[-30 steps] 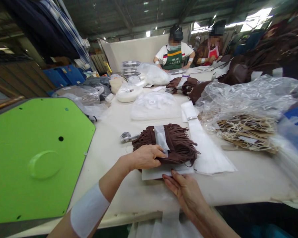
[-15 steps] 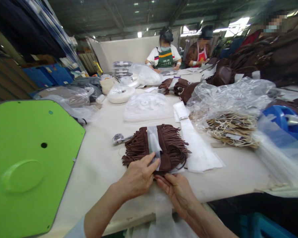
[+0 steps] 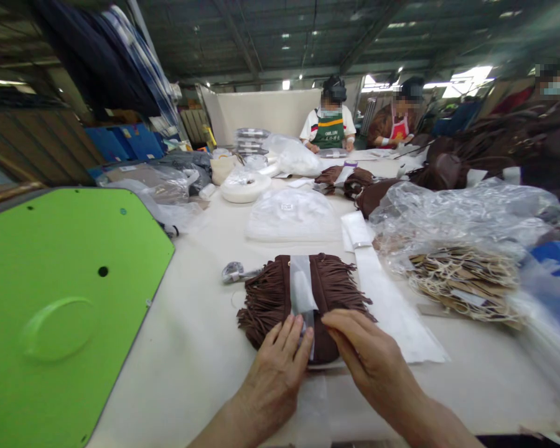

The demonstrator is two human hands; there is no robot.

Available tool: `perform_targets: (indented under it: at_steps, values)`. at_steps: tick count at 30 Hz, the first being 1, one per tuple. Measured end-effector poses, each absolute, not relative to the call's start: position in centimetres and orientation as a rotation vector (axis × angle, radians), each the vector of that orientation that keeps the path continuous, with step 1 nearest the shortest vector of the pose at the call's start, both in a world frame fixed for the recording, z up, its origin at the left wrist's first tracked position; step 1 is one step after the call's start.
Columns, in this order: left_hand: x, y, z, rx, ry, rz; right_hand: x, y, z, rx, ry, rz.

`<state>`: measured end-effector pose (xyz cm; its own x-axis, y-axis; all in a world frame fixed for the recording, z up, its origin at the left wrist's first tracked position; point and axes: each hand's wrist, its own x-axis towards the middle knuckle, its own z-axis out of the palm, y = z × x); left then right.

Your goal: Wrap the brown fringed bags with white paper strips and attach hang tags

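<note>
A brown fringed piece lies flat on the cream table, with a clear plastic strip running down its middle. My left hand rests on its near edge, fingers stretched out flat and touching the strip's lower end. My right hand lies just to the right, fingers extended and pressing the piece's near right part. A white paper sheet shows beside and under the piece.
A bright green panel fills the left. A small metal clip lies left of the piece. Clear bags of tags, a folded plastic bag and brown bags crowd the right and back. Other people sit at the far end.
Both hands moved from the white sheet's near edge up onto the fringed piece. My right hand turned from palm-up under the sheet to palm-down on top. The camera view shifted.
</note>
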<state>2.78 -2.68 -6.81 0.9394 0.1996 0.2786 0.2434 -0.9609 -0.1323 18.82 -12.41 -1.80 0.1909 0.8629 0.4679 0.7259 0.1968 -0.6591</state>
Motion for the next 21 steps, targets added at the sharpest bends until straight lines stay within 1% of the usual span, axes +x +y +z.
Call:
perform_targets:
  at_steps: [2, 5, 10, 15, 18, 21]
  values:
    - [2.9, -2.8, -6.6, -2.898, -0.354, -0.484, 20.4, -10.0, -1.4, -1.521, -1.884, -0.068]
    - [2.9, -2.9, -6.4, -2.884, -0.380, -0.576, 21.4, -7.5, -2.2, -1.489, -2.208, -0.165]
    - [2.3, -2.8, -7.4, -2.947, -0.462, -0.811, 21.3, -7.3, -4.2, -1.389, -2.174, -0.255]
    - [2.2, -2.6, -8.0, -3.052, -0.605, -0.884, 22.2, -7.9, -4.3, -1.299, -2.165, -0.222]
    - [2.6, -2.1, -7.3, -3.103, -0.596, -0.781, 22.5, -8.0, -4.4, -1.276, -2.144, -0.223]
    - [3.3, -1.7, -6.0, -3.192, -0.562, -0.490, 22.4, -8.1, -4.5, -1.268, -2.109, -0.250]
